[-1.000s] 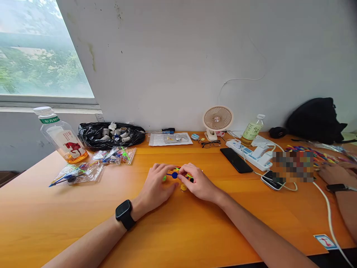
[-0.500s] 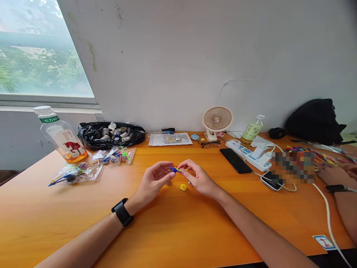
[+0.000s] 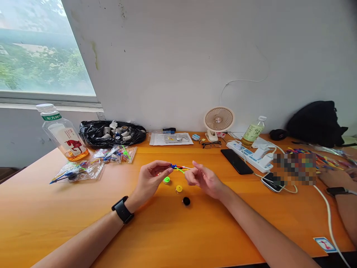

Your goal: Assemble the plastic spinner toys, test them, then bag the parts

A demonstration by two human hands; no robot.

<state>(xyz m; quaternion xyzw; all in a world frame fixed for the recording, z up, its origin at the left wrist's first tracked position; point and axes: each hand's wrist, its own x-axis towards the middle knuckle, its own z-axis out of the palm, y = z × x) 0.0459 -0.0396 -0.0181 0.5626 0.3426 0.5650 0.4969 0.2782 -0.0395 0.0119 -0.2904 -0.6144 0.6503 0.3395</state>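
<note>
My left hand [image 3: 153, 178], wearing a black watch, pinches a small blue plastic piece [image 3: 173, 166] between thumb and fingers. Thin rods run from this piece to the right, among them a green rod [image 3: 180, 170]. Close by on the right is my right hand [image 3: 205, 178], its fingers curled and its thumb raised. The green rod's tip reaches those curled fingers; whether they grip anything is hidden. On the table below lie a green round piece [image 3: 166, 180], a yellow round piece [image 3: 179, 189] and a black round piece [image 3: 186, 201].
Clear bags of plastic parts [image 3: 79, 173] and a large bottle [image 3: 65, 136] stand left. Behind are a black plastic bag [image 3: 89, 136], a fan [image 3: 219, 119] and glasses [image 3: 211, 144]. Right are a phone [image 3: 236, 161], a power strip [image 3: 251, 158] and another person's hand [image 3: 333, 178].
My right hand has shifted right and its thumb has lifted away from its fingers. The green and black round pieces now show on the table. My left hand still holds the blue piece.
</note>
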